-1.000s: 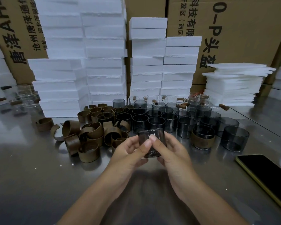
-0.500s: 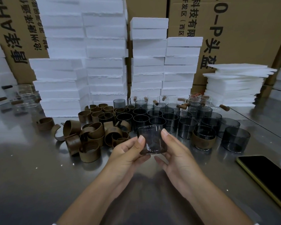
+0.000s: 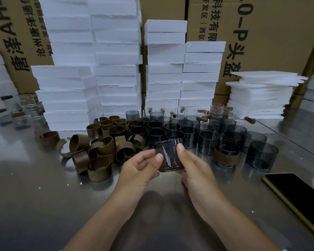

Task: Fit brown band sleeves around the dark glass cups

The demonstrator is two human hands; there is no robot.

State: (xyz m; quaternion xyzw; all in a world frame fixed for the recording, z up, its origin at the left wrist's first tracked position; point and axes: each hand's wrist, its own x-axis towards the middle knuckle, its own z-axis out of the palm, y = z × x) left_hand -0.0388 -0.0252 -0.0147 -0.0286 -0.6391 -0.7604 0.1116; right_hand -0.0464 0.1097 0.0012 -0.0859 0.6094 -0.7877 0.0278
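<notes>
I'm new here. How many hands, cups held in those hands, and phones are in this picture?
Hands: 2 (left hand, right hand)
Dark glass cup held between them: 1
Phone: 1
Total: 4

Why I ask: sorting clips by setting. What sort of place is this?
Probably a packing workshop: stacked white foam blocks, printed cardboard cartons, batches of dark glass cups beside brown band sleeves.

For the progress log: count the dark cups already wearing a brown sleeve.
1 clearly: the sleeved cup right of the right hand. Cups behind the loose sleeves may also be banded.
</notes>
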